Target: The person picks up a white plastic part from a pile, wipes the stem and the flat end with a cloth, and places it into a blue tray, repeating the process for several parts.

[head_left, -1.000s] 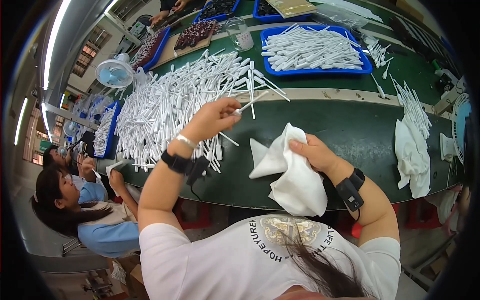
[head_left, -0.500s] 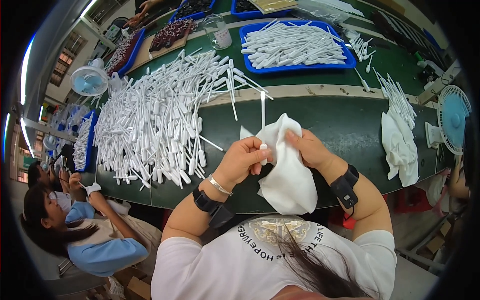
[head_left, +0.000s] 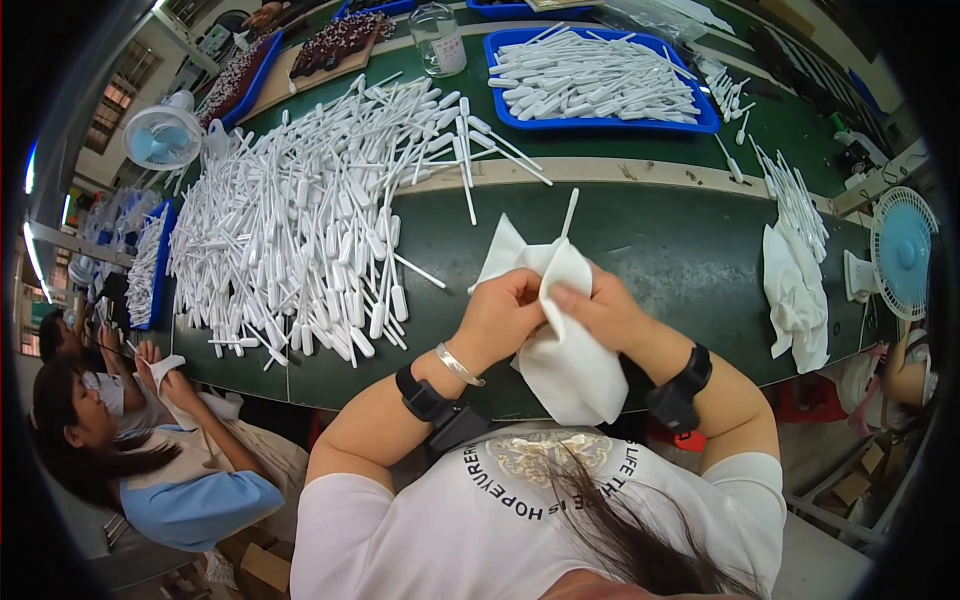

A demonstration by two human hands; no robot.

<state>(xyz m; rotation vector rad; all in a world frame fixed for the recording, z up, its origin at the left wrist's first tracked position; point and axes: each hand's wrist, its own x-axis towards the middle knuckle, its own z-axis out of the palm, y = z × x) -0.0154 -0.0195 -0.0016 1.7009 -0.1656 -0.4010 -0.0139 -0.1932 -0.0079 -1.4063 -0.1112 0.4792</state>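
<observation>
I watch through the left fisheye camera on the wearer's head, aimed down past the white T-shirt (head_left: 500,545) at the table (head_left: 690,240). The left hand (head_left: 500,318) and right hand (head_left: 598,308) sit near, mid-picture.

Ctr: cloth (head_left: 580,372) = fabric, matt, soft folds. Dropper (head_left: 569,216) at its 12: smooth plas., semi-gloss. Dropper pile (head_left: 310,220) @ 10: same plas., smooth, faint shine on bulbs. Tray (head_left: 610,124) @ 1: plas., glossy rim. Jar (head_left: 428,27) @ 12: clear glass, shiny, w/ paper-look label (head_left: 450,52). Tabletop (head_left: 450,235): smooth, mostly matt, scuffed patch twd 3. Board (head_left: 268,102) @ 11: wood-look, matt. Bag (head_left: 645,28) @ 1: thin clear plas., crinkly, glossy. Fan (head_left: 903,250) @ 3: plas., satin. Spare cloth (head_left: 795,300), also @ 3: matt, creased fabric. Bangle (head_left: 458,365) btwn 6 & 7: polished metal, v. shiny. Box (head_left: 265,570) @ 7: cardboard, matt.
</observation>
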